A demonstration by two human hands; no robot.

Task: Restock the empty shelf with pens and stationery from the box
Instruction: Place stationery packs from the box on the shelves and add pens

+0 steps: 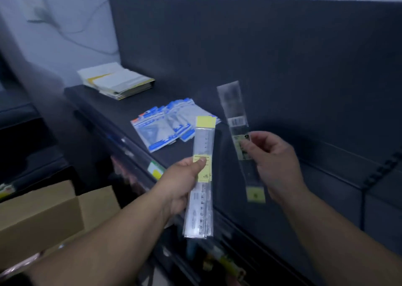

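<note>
Clear plastic rulers in transparent sleeves with yellow labels (199,216) are what I am stocking. A small bundle of them stands upright in my left hand (180,183), thumb pressed on the middle yellow label and fingers curled behind, so that grip is closed round the bundle and keeps it squared as my supply. My right hand (274,161) holds one single sleeved ruler (231,103) apart from the bundle, its grip narrowed to a pinch of thumb and fingertips on the lower half. This ruler tilts with its top toward the dark back panel, above the dark flat shelf board (121,109), I judge so that I can lay it down to the right of the fanned blue-and-white packets (165,127). A stack of white and yellow booklets (117,81) lies at the shelf's far left end, and the open brown cardboard box (43,216) sits low on my left, near enough for another reach
</note>
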